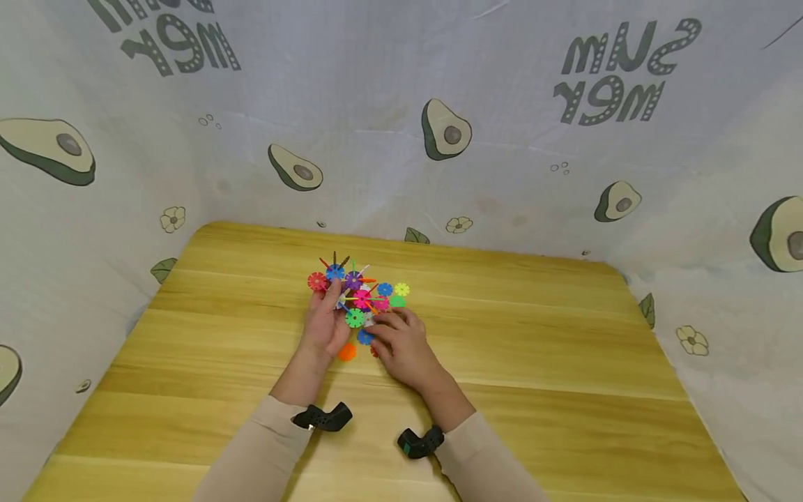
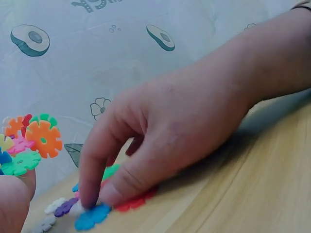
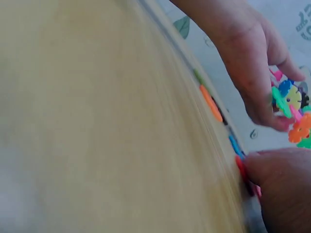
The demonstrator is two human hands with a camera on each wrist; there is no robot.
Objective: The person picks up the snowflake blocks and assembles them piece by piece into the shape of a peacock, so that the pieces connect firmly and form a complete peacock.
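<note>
A blurred wooden desk (image 3: 97,121) fills most of the view, its far edge running down toward the right. Along that edge lie flat pieces seen edge-on: an orange disc (image 3: 211,103), a blue disc (image 3: 235,144) and a red disc (image 3: 241,168), the red one touching the right hand (image 3: 282,189) at the lower right. Above, the left hand (image 3: 252,63) reaches down and grips a cluster (image 3: 291,104) of coloured snowflake pieces, with avocado-print cloth (image 3: 194,24) behind.

- Your snowflake discs (image 1: 359,300) look like bright, smooth plastic — slightly glossy.
- The surface (image 1: 533,362) under your hands is pale wood grain with a soft sheen.
- The backdrop (image 1: 401,125) is matt printed cloth, faintly creased.
</note>
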